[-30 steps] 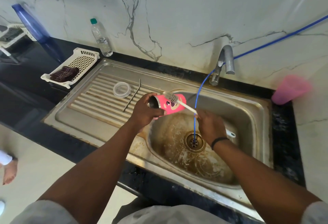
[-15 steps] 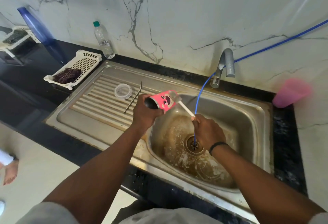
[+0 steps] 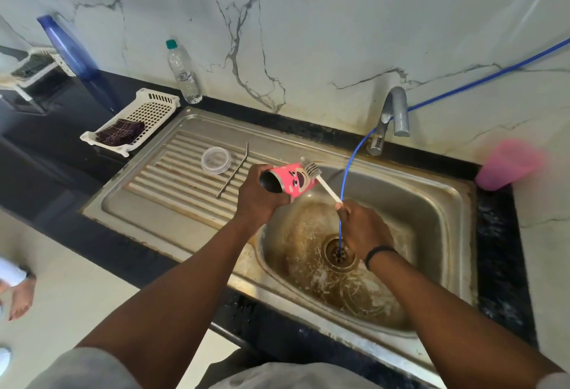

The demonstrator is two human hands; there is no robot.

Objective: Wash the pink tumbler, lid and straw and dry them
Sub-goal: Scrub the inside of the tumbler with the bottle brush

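My left hand [image 3: 262, 200] grips the pink tumbler [image 3: 294, 180], held on its side over the left edge of the sink basin [image 3: 431, 203], its dark open mouth facing left. My right hand [image 3: 364, 228] grips the white handle of a bottle brush [image 3: 320, 178]. The bristle head lies against the tumbler's outside, near its base end. The clear round lid [image 3: 216, 160] and the metal straw [image 3: 232, 174] lie on the ribbed drainboard [image 3: 172, 185], left of the tumbler.
A grey tap [image 3: 391, 117] stands behind the basin, and a thin blue hose [image 3: 345, 178] runs from it into the drain [image 3: 339, 253]. A pink cup [image 3: 509, 165] sits at the right, with a water bottle [image 3: 184, 72], a blue bottle [image 3: 74, 52] and a white basket [image 3: 135, 120] holding a dark cloth at the left.
The brush head has slid along the tumbler's outside towards its base end. Both hands and the tumbler stay over the basin's left edge.
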